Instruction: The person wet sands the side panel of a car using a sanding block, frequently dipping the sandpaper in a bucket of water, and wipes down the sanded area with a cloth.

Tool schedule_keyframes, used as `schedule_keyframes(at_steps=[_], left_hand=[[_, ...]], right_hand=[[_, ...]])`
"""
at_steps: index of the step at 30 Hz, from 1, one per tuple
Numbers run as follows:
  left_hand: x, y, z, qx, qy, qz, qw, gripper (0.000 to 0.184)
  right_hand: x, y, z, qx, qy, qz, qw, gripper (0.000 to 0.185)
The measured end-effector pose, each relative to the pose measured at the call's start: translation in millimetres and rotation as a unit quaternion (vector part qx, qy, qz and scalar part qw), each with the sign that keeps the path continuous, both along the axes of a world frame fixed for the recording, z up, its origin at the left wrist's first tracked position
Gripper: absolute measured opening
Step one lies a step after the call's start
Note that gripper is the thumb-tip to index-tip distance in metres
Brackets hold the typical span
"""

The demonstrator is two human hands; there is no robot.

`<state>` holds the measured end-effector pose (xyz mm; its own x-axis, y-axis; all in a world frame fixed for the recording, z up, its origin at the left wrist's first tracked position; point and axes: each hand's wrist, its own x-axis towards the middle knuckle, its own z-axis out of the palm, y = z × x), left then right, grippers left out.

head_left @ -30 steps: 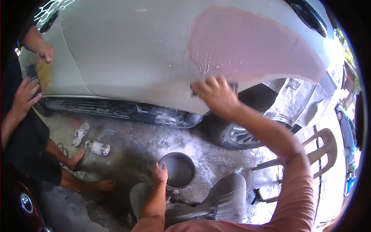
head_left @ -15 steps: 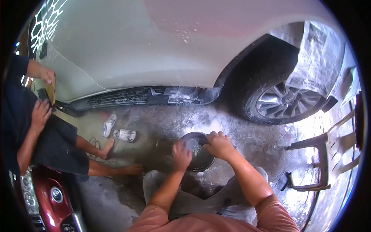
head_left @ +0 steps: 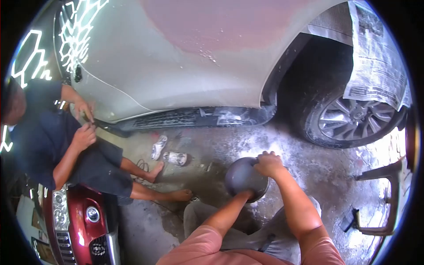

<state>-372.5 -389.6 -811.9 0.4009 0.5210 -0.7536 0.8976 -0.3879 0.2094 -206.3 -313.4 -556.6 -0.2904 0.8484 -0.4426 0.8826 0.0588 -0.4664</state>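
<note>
A round dark bucket (head_left: 234, 174) with murky liquid inside stands on the floor in front of my knees. My left hand (head_left: 248, 194) reaches down into it, and its fingers are hidden in the liquid. At the far right rim, my right hand (head_left: 269, 164) has its fingers curled closed. Whatever it grips there, the rim or a small dark object, I cannot make out.
A pale car body (head_left: 185, 79) with a pinkish patch rises ahead, newspaper (head_left: 375, 75) over its wheel (head_left: 353, 121). A seated person (head_left: 39, 128) works at left by a red car front (head_left: 81, 216). Clogs (head_left: 175, 158) lie on the floor; a plastic chair (head_left: 393, 194) is at right.
My left hand has gone from above the bucket down into it. My right hand stays at the rim. The view has shifted left, and the other person's hands have moved closer together.
</note>
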Motion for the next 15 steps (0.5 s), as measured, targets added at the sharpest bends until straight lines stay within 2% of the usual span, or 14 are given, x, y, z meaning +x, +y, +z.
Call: schedule_keyframes(at_steps=[2, 3, 4, 6, 7, 8, 9, 10, 11, 12, 14, 15], left_hand=[[-13.2, -4.2, 26.1, 0.031, -0.036, 0.029, 0.998, 0.036], [-20.9, -2.0, 55.6, 0.060, -0.053, 0.070, 0.994, 0.037], [-25.2, 1.8, 98.5, 0.092, -0.074, 0.110, 0.987, 0.037], [-18.5, 22.5, 238.2, 0.180, -0.111, 0.199, 0.957, 0.045], [-25.8, 32.0, 265.5, 0.296, -0.221, 0.161, 0.915, 0.044], [-24.9, 45.9, 302.3, 0.373, -0.276, 0.135, 0.875, 0.040], [-19.3, 60.1, 347.3, 0.415, -0.321, 0.135, 0.841, 0.041], [-12.1, 76.6, 396.6, 0.486, -0.325, 0.073, 0.808, 0.045], [-5.0, 93.0, 445.7, 0.560, -0.320, 0.017, 0.764, 0.050], [1.7, 110.9, 494.8, 0.666, -0.301, -0.087, 0.677, 0.053], [19.2, 148.1, 577.7, 0.766, -0.338, -0.177, 0.517, 0.053], [24.7, 167.1, 614.9, 0.820, -0.298, -0.217, 0.438, 0.053]], right_hand=[[9.0, 8.0, -4.2, 0.004, 0.007, -0.014, 1.000, 0.049], [12.5, 10.9, -5.1, 0.005, 0.007, -0.022, 1.000, 0.049], [15.4, 13.3, -7.0, 0.006, 0.007, -0.031, 0.999, 0.048], [18.0, 20.9, -14.3, -0.002, 0.018, -0.028, 0.999, 0.048], [19.5, 23.8, -18.4, -0.006, 0.018, -0.030, 0.999, 0.048], [18.1, 26.3, -25.0, 0.003, 0.020, -0.023, 1.000, 0.049], [15.2, 28.3, -33.9, 0.012, 0.021, -0.017, 1.000, 0.050], [15.5, 29.0, -37.8, 0.021, 0.021, -0.012, 1.000, 0.052], [16.0, 28.0, -34.4, 0.018, 0.024, -0.008, 1.000, 0.053], [16.6, 27.6, -31.9, 0.009, 0.025, -0.007, 1.000, 0.052], [13.8, 28.8, -31.3, -0.008, 0.029, -0.003, 1.000, 0.050], [13.0, 30.0, -32.9, -0.010, 0.023, -0.001, 1.000, 0.051]])
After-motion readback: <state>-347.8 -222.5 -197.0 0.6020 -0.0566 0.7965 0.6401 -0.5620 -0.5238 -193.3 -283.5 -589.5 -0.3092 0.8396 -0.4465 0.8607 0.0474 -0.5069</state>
